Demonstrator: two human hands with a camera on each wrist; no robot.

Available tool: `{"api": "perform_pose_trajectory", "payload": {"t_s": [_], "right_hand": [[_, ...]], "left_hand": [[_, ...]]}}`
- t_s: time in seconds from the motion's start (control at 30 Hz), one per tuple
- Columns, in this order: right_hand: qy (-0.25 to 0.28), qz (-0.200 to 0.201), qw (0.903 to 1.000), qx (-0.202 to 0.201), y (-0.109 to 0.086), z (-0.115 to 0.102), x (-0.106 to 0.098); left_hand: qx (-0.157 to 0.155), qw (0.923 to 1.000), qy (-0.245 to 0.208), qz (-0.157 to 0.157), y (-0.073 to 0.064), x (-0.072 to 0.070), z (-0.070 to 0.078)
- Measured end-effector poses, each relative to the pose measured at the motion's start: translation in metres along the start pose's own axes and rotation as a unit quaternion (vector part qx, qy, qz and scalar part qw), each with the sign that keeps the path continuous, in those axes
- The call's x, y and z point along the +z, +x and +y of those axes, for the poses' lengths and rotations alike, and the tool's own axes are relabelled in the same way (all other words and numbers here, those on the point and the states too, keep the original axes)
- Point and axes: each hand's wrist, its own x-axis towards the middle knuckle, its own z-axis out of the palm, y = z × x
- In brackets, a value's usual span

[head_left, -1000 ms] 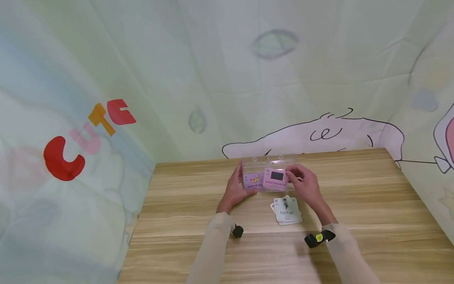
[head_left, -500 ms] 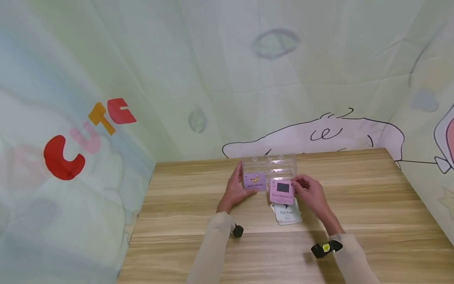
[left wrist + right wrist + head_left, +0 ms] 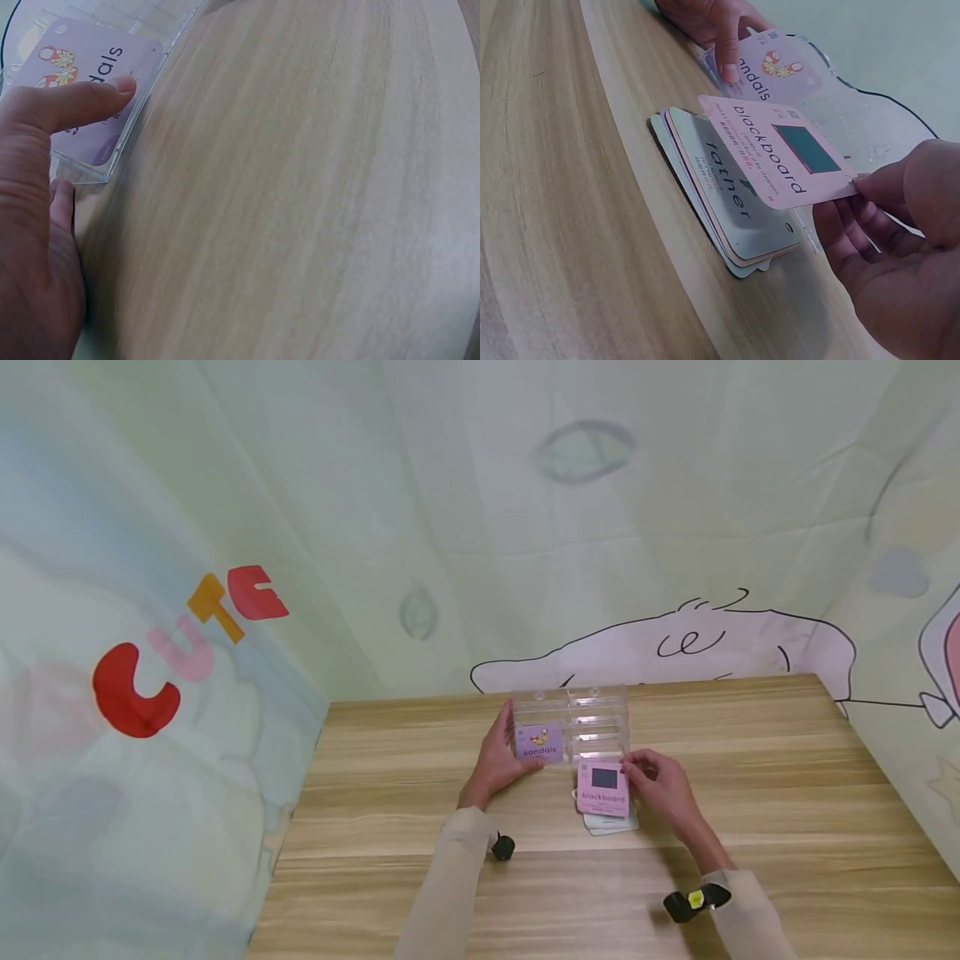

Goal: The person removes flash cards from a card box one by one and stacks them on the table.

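Note:
Between thumb and fingers, my right hand pinches the edge of a pink "blackboard" flashcard. That card hovers above a small stack of flashcards with "father" on top, in front of a clear plastic card holder. My left hand grips the holder's left side. In the left wrist view its thumb lies across a purple "sandals" flashcard, which sits in the holder's lower left compartment. The holder's right column shows bare clear slots.
A wooden table lies under everything. Behind it hangs a printed curtain that meets the table's back edge. The holder stands close to that edge.
My right hand has drawn the blackboard card out of the holder's lower right part, toward me, until it hangs over the father stack. My left hand stays on the holder.

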Motion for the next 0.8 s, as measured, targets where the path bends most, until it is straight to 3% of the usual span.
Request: {"api": "perform_pose_trajectory", "payload": {"t_s": [0.5, 0.8], "right_hand": [[-0.043, -0.011, 0.9989, 0.013, 0.0009, 0.0085, 0.0045], [-0.08, -0.018, 0.9965, -0.014, 0.0034, 0.0094, 0.006]], "left_hand": [[-0.002, 1.0, 0.002, -0.001, 0.0005, 0.0003, 0.0004], [-0.006, 1.0, -0.004, -0.001, -0.0001, 0.0005, 0.0013]]}}
